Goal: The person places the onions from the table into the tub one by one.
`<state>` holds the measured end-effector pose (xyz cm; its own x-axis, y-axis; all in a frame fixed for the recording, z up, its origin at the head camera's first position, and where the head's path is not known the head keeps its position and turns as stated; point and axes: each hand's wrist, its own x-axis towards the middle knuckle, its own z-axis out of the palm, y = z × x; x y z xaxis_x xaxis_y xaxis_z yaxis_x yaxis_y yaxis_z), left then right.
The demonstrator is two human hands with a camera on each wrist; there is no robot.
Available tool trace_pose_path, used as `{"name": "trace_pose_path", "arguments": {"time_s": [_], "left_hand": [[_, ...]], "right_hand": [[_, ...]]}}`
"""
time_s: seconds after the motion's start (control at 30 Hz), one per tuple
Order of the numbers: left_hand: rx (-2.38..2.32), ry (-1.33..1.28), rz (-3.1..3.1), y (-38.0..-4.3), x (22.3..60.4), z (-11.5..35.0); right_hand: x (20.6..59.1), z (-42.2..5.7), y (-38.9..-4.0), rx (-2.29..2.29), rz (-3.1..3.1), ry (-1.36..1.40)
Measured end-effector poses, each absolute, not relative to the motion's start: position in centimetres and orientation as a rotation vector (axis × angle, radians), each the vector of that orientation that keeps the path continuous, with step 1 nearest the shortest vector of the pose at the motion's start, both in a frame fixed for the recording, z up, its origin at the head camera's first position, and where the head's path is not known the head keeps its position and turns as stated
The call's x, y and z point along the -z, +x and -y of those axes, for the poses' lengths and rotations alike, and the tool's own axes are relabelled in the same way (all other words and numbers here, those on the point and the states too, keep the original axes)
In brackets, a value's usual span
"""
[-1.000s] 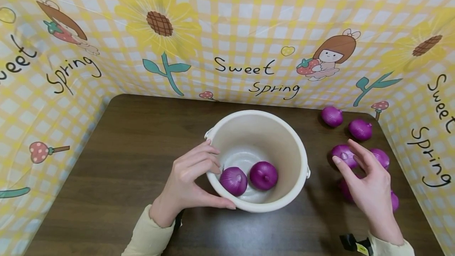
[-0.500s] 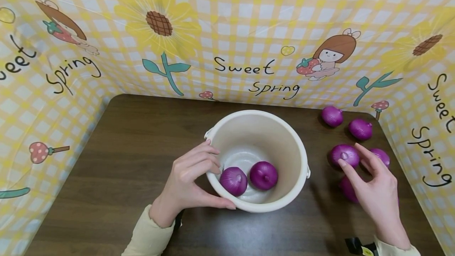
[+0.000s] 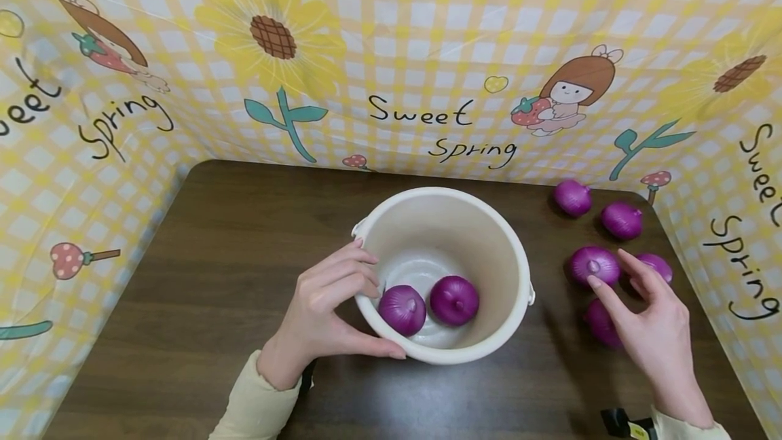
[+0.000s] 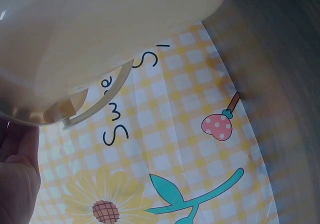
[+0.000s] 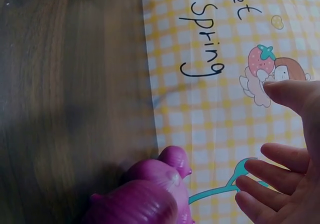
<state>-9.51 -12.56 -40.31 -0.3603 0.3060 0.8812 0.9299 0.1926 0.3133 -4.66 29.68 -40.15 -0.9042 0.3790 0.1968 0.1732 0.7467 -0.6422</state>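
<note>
One bucket [image 3: 440,226], pale, upright near the middle of the brown bench [image 3: 232,236]; its curved handle [image 4: 113,91] lies down along the outside; contents, two onions — left inner onion [image 3: 402,310] and right inner onion [image 3: 455,300], just beside each other on the bucket's floor.

Five more onions in sight on the bench, to the right of the bucket: back onion [image 3: 572,197]; corner onion [image 3: 622,220], near it; middle onion [image 3: 594,265]; outer onion [image 3: 654,268], partly hidden; near onion [image 3: 603,323], partly hidden.

Left hand [image 3: 334,305] — grip clasped on the bucket's rim, fingers over the edge, thumb along the near outer side; right hand [image 3: 650,328] — grip released, holding nothing, thumb and forefinger parted at the middle onion; contact there cannot be told.

Two pale sleeves [image 3: 256,396]; one black strap [image 3: 641,426] at the right wrist; yellow-and-white checked cloth [image 3: 391,39] behind and at both sides, printed with sunflowers [image 3: 273,37] and "Sweet Spring" lettering [image 3: 421,113].
</note>
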Motion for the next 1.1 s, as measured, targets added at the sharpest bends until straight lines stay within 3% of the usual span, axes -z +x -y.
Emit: {"name": "trace_pose_path", "arguments": {"time_s": [1.1], "left_hand": [[1.166,-1.161,1.774,-9.6,40.3,12.5]], "right_hand": [[42.0,-31.9,-3.3,-0.872,2.706,-0.511]]}}
